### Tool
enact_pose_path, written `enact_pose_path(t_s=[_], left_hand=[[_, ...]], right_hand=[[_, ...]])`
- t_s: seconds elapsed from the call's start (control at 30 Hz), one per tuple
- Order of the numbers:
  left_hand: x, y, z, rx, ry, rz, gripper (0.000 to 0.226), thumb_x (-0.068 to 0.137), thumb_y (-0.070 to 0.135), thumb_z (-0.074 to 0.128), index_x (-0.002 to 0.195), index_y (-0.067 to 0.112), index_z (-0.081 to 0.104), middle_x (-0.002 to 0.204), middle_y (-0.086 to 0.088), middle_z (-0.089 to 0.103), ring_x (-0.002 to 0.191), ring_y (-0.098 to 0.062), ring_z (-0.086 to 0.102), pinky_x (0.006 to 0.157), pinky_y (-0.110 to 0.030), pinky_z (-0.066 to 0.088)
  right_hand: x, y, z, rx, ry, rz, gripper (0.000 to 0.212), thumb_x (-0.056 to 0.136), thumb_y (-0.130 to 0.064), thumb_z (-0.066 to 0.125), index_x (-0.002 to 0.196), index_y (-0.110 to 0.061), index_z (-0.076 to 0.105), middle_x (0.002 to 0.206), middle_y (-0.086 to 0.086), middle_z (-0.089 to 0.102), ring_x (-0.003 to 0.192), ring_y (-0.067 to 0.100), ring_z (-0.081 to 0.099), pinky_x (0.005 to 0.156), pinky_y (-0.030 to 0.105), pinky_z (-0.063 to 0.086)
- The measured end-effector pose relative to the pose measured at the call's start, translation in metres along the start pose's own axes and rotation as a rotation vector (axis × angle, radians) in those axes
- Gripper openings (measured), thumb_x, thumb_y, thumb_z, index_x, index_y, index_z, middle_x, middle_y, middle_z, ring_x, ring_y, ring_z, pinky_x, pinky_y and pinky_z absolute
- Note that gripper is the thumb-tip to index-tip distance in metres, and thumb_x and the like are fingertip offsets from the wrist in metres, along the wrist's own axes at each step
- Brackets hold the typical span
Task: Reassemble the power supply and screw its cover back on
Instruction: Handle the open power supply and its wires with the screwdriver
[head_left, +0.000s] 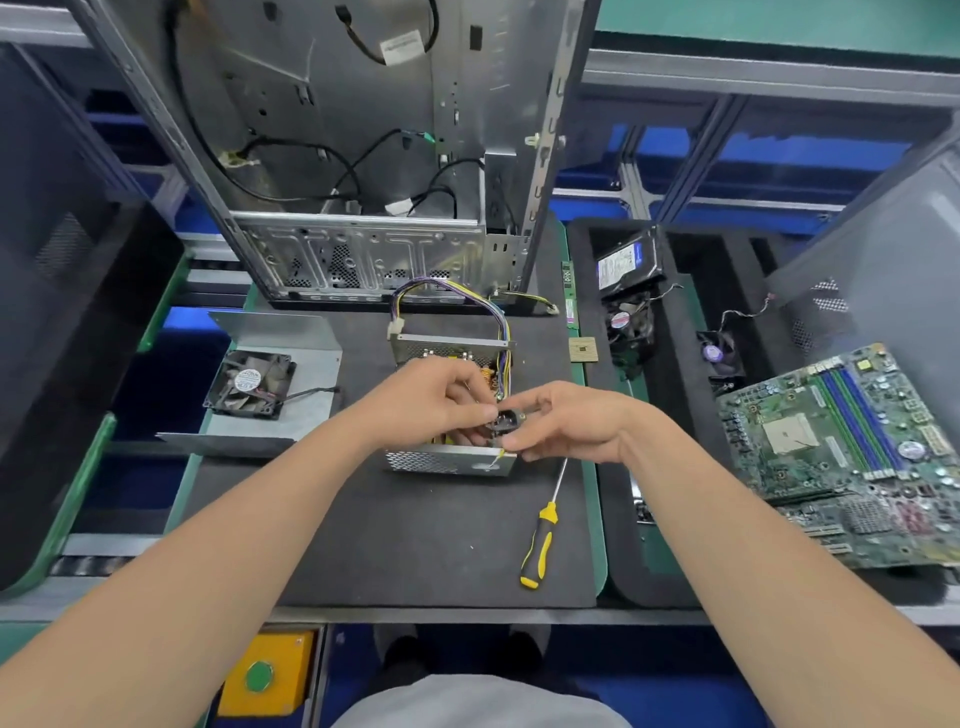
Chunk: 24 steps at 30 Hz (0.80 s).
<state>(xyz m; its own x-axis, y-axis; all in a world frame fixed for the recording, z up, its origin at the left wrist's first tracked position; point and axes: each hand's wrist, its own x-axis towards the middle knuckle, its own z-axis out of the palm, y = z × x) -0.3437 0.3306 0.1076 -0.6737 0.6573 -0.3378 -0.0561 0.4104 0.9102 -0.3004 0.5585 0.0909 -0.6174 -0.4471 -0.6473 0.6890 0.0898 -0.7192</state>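
Evidently mid-reassembly: the left hand (441, 395) and right hand (566, 421) together pinch a black socket (503, 420) over the open power supply (441, 461) on the worktop (415, 545); next it probably needs seating, before the cover (291, 332) and screwdriver (540, 535) are used

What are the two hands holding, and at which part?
Both hands pinch one small black part over the open metal power supply box: left hand on its left side, right hand on its right side.
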Motion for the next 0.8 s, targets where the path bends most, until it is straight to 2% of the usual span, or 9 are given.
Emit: enact_pose_path(t_s=[0.07,0.17,0.3,0.43,0.53,0.6,0.67,0.73,0.8], left_hand=[[-0.001,-0.002,0.001,-0.124,0.023,-0.014,0.007,0.097,0.013,0.073,0.094,0.008,0.067,0.083,-0.018,0.077,0.083,-0.034,0.078,0.076,-0.042,0.065],[-0.005,-0.003,-0.003,-0.209,0.007,-0.028,0.014,0.093,0.014,0.076,0.099,0.008,0.065,0.088,-0.012,0.074,0.083,-0.031,0.076,0.073,-0.035,0.062],[-0.007,-0.004,-0.008,0.020,-0.041,-0.048,0.029,0.084,0.011,0.080,0.106,0.018,0.063,0.098,0.003,0.075,0.073,-0.015,0.070,0.071,-0.029,0.052],[-0.004,-0.005,-0.007,0.017,0.012,-0.069,0.031,0.085,-0.012,0.068,0.105,0.010,0.060,0.092,-0.003,0.079,0.079,-0.022,0.078,0.065,-0.021,0.056],[-0.004,-0.003,-0.005,0.092,0.029,-0.027,0.029,0.084,-0.014,0.069,0.097,0.012,0.064,0.087,-0.001,0.079,0.077,-0.021,0.079,0.065,-0.021,0.057],[-0.004,-0.003,-0.006,0.177,0.031,0.009,0.028,0.084,-0.009,0.071,0.093,0.017,0.067,0.087,0.003,0.079,0.076,-0.018,0.079,0.066,-0.022,0.057],[-0.004,-0.003,-0.007,0.290,0.066,0.058,0.028,0.084,-0.002,0.072,0.088,0.026,0.070,0.082,0.007,0.078,0.071,-0.013,0.076,0.063,-0.024,0.057],[-0.004,-0.006,-0.008,0.396,0.167,0.136,0.026,0.083,0.005,0.074,0.086,0.031,0.072,0.079,0.010,0.075,0.070,-0.008,0.072,0.065,-0.029,0.058],[-0.003,-0.007,-0.010,0.507,0.280,0.254,0.022,0.083,0.012,0.077,0.089,0.033,0.074,0.085,0.015,0.071,0.077,-0.007,0.064,0.074,-0.032,0.054]], right_hand=[[0.004,0.003,0.001,0.088,-0.019,0.000,0.044,0.090,0.005,0.074,0.132,-0.004,0.068,0.096,0.004,0.076,0.085,0.011,0.070,0.073,0.022,0.058],[0.009,0.006,0.004,0.186,-0.025,-0.003,0.026,0.086,-0.005,0.075,0.112,-0.009,0.072,0.090,0.000,0.072,0.077,0.008,0.064,0.070,0.019,0.056],[0.014,0.005,0.009,0.073,0.023,-0.031,0.025,0.091,0.002,0.075,0.113,-0.010,0.071,0.088,0.000,0.073,0.075,0.009,0.066,0.060,0.019,0.049],[0.012,0.006,0.008,0.029,0.102,-0.043,0.030,0.089,0.015,0.071,0.104,-0.011,0.067,0.098,0.012,0.073,0.078,0.016,0.068,0.061,0.023,0.052],[0.012,0.010,0.007,-0.278,0.214,-0.097,0.037,0.082,0.023,0.070,0.098,-0.010,0.066,0.101,0.009,0.070,0.069,0.018,0.064,0.060,0.028,0.055],[0.012,0.010,0.007,-0.450,0.254,-0.126,0.040,0.077,0.021,0.072,0.097,-0.012,0.069,0.090,-0.001,0.073,0.067,0.017,0.063,0.059,0.029,0.055],[0.012,0.007,0.007,-0.645,0.274,-0.141,0.042,0.074,0.013,0.078,0.095,-0.022,0.070,0.080,-0.007,0.073,0.066,0.017,0.064,0.060,0.027,0.056],[0.013,0.008,0.006,-0.812,0.294,-0.162,0.043,0.073,0.002,0.085,0.094,-0.031,0.069,0.092,-0.003,0.076,0.079,0.023,0.072,0.063,0.030,0.060],[0.014,0.011,0.007,-0.897,0.319,-0.195,0.041,0.074,-0.007,0.088,0.098,-0.033,0.069,0.100,-0.005,0.077,0.089,0.023,0.073,0.076,0.039,0.063]])
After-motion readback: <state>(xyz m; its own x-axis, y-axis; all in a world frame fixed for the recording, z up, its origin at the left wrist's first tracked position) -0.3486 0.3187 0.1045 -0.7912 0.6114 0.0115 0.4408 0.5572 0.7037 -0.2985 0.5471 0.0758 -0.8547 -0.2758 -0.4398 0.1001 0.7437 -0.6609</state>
